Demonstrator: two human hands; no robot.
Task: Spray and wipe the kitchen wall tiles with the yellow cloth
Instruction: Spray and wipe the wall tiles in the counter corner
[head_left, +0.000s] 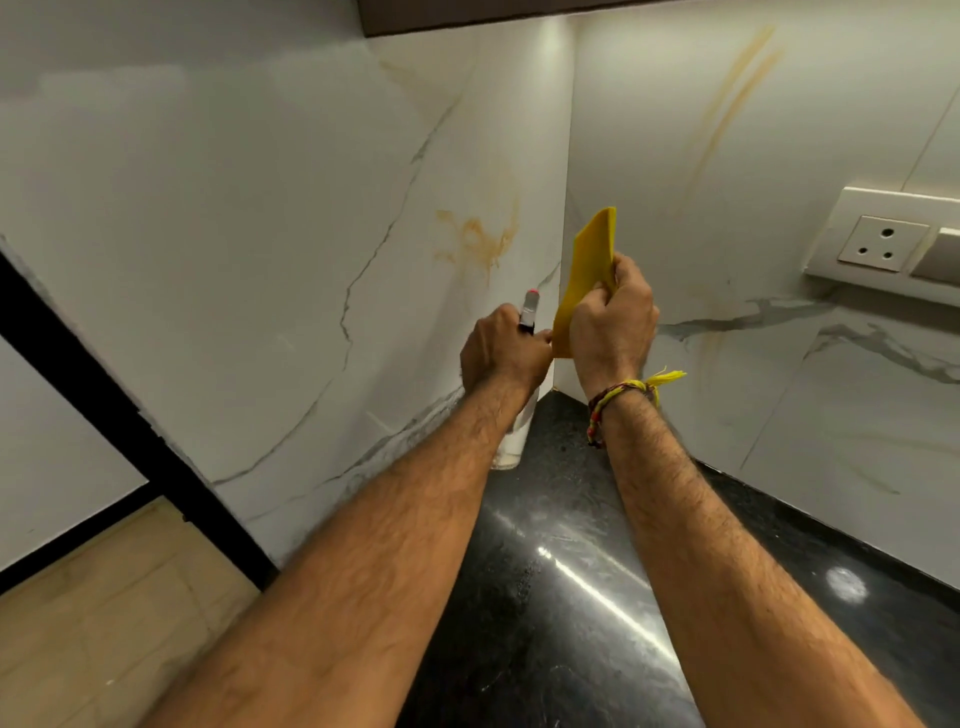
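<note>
My left hand grips a spray bottle around its neck; the nozzle points up at the left wall and the clear body hangs below my wrist. My right hand holds a folded yellow cloth upright, close to the corner where the two walls meet. The white marble-look wall tiles carry an orange-brown stain on the left wall, just up and left of the bottle. More orange streaks run down the right wall above the cloth.
A black polished countertop runs into the corner beneath my arms. An electrical socket panel sits on the right wall. A dark cabinet underside hangs above. Left lies a black frame edge and wooden floor.
</note>
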